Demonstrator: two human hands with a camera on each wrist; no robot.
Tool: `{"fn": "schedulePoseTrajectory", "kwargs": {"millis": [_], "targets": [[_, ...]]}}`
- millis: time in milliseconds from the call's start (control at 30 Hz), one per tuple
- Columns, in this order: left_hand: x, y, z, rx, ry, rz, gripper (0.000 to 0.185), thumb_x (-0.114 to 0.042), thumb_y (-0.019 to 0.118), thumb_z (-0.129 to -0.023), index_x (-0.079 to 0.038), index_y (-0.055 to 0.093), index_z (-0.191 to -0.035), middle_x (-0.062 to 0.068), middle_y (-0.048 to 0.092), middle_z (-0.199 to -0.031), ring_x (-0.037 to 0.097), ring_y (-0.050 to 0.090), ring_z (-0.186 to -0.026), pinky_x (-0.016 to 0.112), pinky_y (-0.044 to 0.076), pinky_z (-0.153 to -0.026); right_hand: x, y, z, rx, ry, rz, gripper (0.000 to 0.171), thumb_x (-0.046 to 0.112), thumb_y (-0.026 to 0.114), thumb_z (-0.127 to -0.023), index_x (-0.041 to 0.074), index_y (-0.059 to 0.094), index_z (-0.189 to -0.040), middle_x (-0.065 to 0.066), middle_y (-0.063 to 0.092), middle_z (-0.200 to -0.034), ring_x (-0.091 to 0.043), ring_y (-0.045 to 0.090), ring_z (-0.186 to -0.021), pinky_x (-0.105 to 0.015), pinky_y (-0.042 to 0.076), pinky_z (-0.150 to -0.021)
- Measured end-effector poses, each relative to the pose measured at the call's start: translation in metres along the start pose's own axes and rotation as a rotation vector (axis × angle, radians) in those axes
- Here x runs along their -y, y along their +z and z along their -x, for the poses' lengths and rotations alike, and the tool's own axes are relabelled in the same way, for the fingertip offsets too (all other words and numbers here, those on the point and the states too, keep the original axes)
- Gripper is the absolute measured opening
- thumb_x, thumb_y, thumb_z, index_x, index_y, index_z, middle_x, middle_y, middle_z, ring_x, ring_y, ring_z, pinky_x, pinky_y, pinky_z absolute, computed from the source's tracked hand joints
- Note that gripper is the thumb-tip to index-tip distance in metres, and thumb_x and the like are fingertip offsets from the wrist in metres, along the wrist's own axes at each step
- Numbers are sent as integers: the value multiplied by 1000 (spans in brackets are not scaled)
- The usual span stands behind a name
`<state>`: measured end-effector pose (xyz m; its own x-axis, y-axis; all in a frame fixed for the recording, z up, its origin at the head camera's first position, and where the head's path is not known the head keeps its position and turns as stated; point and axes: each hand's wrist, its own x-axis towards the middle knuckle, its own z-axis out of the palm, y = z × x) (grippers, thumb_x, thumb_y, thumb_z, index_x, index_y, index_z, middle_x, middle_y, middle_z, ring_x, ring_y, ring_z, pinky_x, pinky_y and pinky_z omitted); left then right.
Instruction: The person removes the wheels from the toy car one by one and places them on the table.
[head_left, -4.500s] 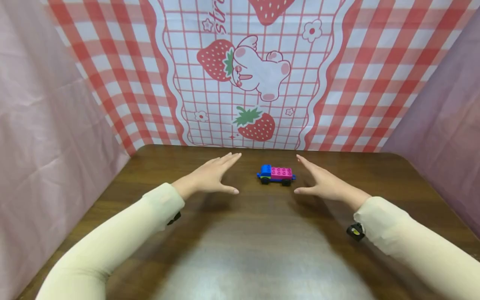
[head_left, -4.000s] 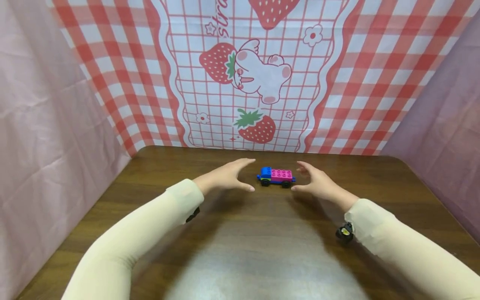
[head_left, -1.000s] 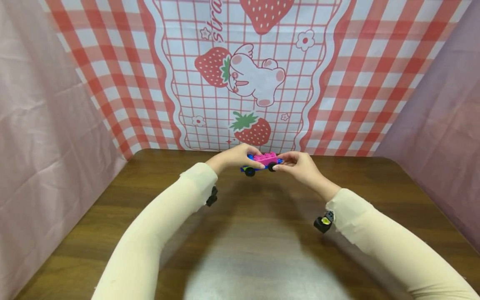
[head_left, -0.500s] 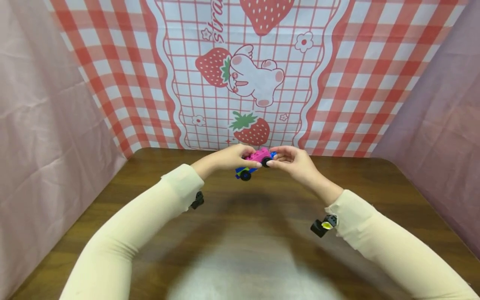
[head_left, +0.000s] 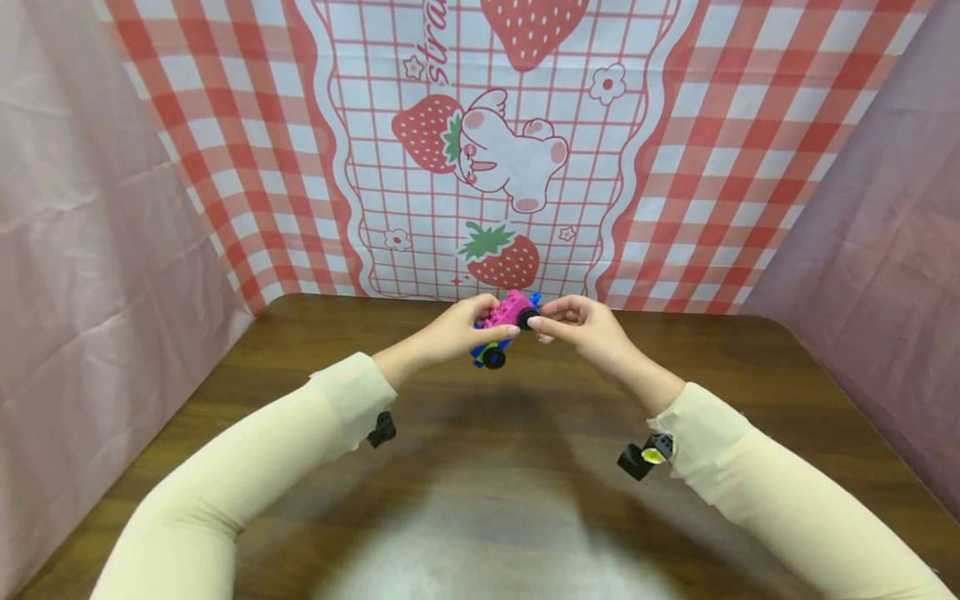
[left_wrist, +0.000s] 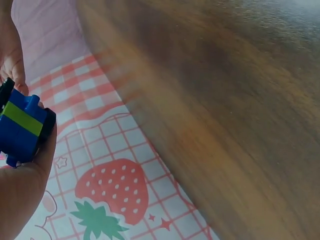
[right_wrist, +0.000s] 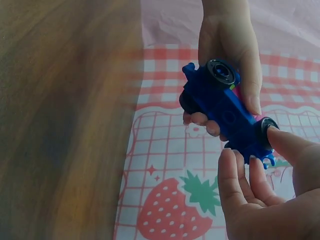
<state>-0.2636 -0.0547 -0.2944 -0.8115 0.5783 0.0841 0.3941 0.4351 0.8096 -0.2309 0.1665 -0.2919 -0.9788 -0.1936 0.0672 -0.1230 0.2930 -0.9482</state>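
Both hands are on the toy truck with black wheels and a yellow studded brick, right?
No, the studded brick is pink, not yellow, as the head view shows. The left hand and right hand are on the toy truck, and its wheels are black.

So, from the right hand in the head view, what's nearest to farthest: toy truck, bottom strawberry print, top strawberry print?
1. Toy truck: touching the right hand.
2. Bottom strawberry print: above the truck.
3. Top strawberry print: at picture's top edge.
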Motion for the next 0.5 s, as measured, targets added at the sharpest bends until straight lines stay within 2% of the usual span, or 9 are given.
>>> {"fn": "schedulePoseTrajectory", "kwargs": {"millis": [200, 300, 433, 500], "targets": [[4, 3, 9, -22, -12, 38, 34, -29, 62, -95, -3, 57, -115, 13, 70, -102, 18, 67, -86, 39, 57, -80, -2, 7, 3, 76, -19, -19, 33, 27, 65, -93, -2, 60, -108, -1, 69, -84, -15, 69, -78, -27, 56, -77], [5, 4, 13, -20, -11, 30, 33, -28, 61, -96, -3, 57, -116, 12, 70, -103, 17, 65, -88, 36, 56, -82, -2, 10, 4, 137, -57, -35, 31, 24, 61, -96, -6, 61, -106, -2, 70, -83, -15, 69, -75, -29, 57, -75], [6, 4, 17, -30, -6, 7, 30, -27, 60, -96, -3, 58, -115, 11, 69, -101, 15, 62, -87, 28, 52, -77, -3, 15, 5, 217, -120, -24, 29, 19, 58, -98, -9, 63, -100, -3, 71, -81, -16, 69, -73, -31, 58, -73], [7, 5, 18, -32, -3, 8, 29, -27, 60, -97, -4, 58, -114, 10, 68, -100, 14, 61, -86, 26, 51, -76, -3, 18, 5, 229, -140, -9, 28, 19, 59, -98, -9, 64, -97, -3, 72, -79, -17, 69, -72, -33, 58, -72]]}}
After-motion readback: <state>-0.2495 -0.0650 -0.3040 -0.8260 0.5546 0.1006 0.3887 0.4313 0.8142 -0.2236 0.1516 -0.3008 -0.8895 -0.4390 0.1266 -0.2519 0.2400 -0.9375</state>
